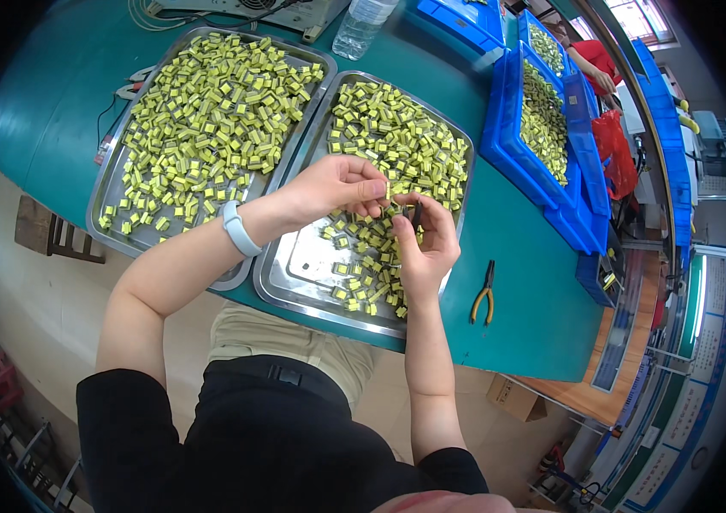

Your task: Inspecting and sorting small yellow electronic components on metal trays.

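My left hand (350,185), with a pale band on its wrist, is closed in a pinch over the right-hand metal tray (295,289). A small yellow-wrapped component (388,190) shows at its thumb and fingertips. Close beside it, my right hand (428,244) has its thumb and fingers curled together; something dark shows between them, too small and covered to name. Below both hands, many loose yellow-and-grey components (397,128) lie heaped in this tray, thinning out toward its near left corner.
A second metal tray (108,231) of similar components stands at left. Yellow-handled pliers (484,303) lie on the green table (534,333) at right. Blue bins (500,128) hold more components. A water bottle (363,30) stands behind the trays. Another person's arm (592,72) shows at far right.
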Demonstrator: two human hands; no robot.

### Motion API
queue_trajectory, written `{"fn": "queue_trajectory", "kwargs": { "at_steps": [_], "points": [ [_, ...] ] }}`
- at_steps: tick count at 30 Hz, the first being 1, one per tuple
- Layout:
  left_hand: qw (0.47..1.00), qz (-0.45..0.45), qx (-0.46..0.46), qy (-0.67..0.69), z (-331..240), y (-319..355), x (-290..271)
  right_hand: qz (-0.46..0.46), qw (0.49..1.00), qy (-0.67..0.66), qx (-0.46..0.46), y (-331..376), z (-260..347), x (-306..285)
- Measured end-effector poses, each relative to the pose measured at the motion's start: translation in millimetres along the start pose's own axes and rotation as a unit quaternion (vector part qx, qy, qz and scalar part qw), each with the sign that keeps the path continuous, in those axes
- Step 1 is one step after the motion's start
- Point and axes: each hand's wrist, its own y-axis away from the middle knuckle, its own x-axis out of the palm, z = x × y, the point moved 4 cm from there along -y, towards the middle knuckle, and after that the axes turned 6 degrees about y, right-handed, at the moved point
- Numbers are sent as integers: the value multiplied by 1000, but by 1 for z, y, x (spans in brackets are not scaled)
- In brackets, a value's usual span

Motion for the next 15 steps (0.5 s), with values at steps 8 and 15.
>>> {"fn": "queue_trajectory", "kwargs": {
  "at_steps": [8,15],
  "points": [
    [1000,13,2,-8,-1,0,1,0,1000,1,-5,0,1,0],
    [1000,19,4,-7,1,-2,0,2,1000,0,-4,0,0,-1]
  ]
}}
